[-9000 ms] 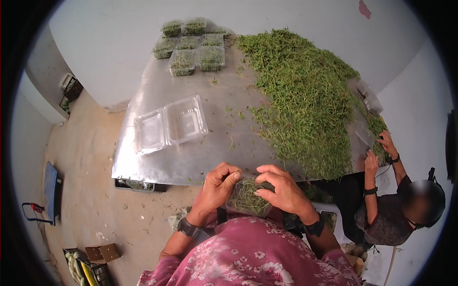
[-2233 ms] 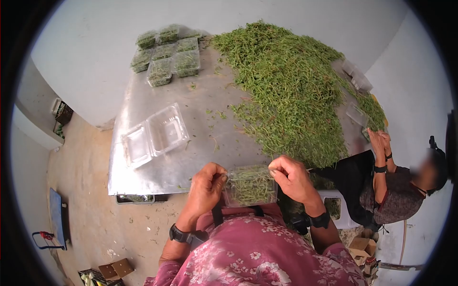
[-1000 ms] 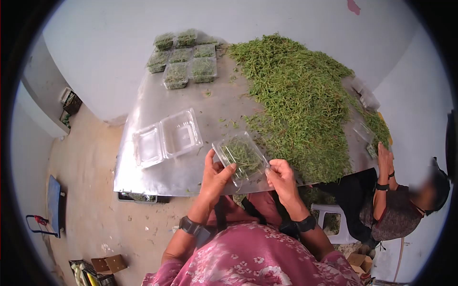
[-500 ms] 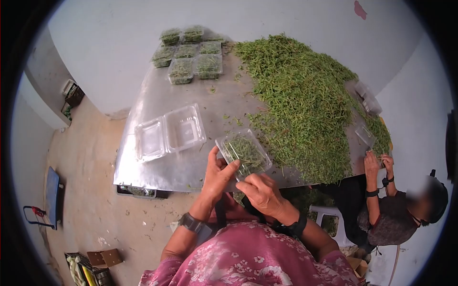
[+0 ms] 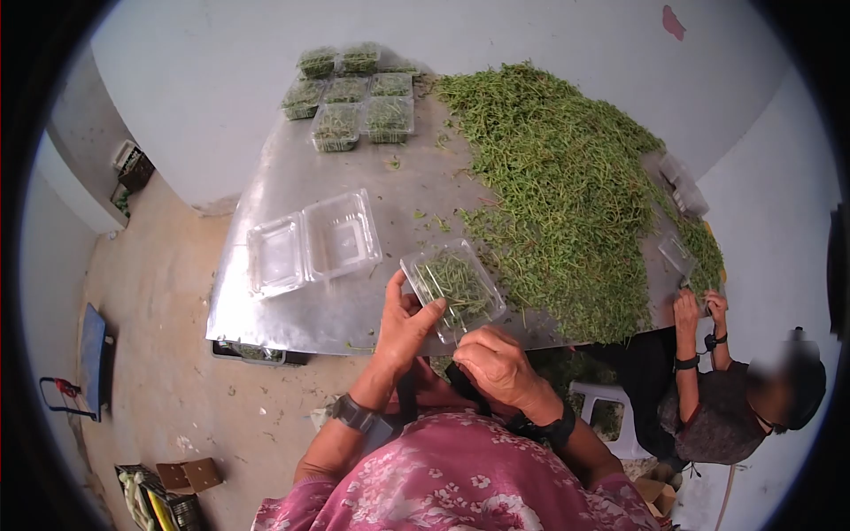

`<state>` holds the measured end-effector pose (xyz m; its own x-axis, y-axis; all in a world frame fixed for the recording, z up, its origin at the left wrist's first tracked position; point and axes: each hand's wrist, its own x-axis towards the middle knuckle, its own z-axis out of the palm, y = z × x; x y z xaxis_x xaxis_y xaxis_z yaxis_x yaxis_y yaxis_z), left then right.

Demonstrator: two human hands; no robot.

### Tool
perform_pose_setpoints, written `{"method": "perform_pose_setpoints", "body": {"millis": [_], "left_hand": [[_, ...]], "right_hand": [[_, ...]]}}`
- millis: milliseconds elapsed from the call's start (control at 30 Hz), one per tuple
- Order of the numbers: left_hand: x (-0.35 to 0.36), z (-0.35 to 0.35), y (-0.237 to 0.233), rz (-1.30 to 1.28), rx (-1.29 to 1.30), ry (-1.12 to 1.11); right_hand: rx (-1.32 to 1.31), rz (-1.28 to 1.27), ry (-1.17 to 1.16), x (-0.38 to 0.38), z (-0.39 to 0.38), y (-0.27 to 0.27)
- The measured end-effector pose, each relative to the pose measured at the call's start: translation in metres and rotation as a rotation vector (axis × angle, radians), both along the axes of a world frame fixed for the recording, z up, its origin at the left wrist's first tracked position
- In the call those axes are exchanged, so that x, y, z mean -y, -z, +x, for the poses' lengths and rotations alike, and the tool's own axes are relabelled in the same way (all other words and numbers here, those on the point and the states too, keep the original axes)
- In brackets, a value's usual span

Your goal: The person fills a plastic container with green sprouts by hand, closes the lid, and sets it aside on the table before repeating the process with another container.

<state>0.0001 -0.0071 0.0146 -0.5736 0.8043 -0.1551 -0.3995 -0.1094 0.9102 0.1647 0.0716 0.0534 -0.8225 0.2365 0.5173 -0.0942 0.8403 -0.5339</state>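
Note:
Near the table's front edge, my left hand grips a clear plastic clamshell box by its left side, thumb on top. Its lid is down over green leafy stems. My right hand is by the box's near edge, fingers curled in; what they hold, if anything, is hidden. Left of the box, an empty clamshell container lies unfolded on the metal table. A large heap of loose green stems covers the table's right side.
Several filled boxes stand at the back left. More clear containers are at the far right, where a co-worker has both hands at the table edge. A white stool and a blue trolley stand on the floor.
My right hand has shifted slightly right and down, away from the box's near corner. My left hand and the box have hardly moved. The view has tilted a little.

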Motion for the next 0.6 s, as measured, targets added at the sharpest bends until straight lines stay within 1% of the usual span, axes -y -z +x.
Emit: {"method": "perform_pose_setpoints", "body": {"millis": [133, 233, 333, 500, 600], "left_hand": [[-0.001, -0.003, 0.002, -0.017, 0.009, -0.002], [-0.002, -0.003, 0.003, -0.031, 0.01, -0.006], [-0.002, -0.004, 0.003, -0.033, 0.004, 0.007], [0.003, -0.005, -0.001, 0.007, 0.018, 0.049], [0.007, -0.006, -0.005, 0.064, 0.105, 0.054]], "right_hand": [[-0.03, 0.011, 0.03, 0.003, -0.003, 0.001], [0.036, -0.072, -0.094, 0.004, 0.001, 0.008], [0.077, -0.165, -0.083, 0.007, 0.004, 0.014], [0.106, -0.247, 0.045, 0.001, 0.015, 0.016], [0.077, -0.285, 0.172, -0.011, 0.027, 0.009]]}}
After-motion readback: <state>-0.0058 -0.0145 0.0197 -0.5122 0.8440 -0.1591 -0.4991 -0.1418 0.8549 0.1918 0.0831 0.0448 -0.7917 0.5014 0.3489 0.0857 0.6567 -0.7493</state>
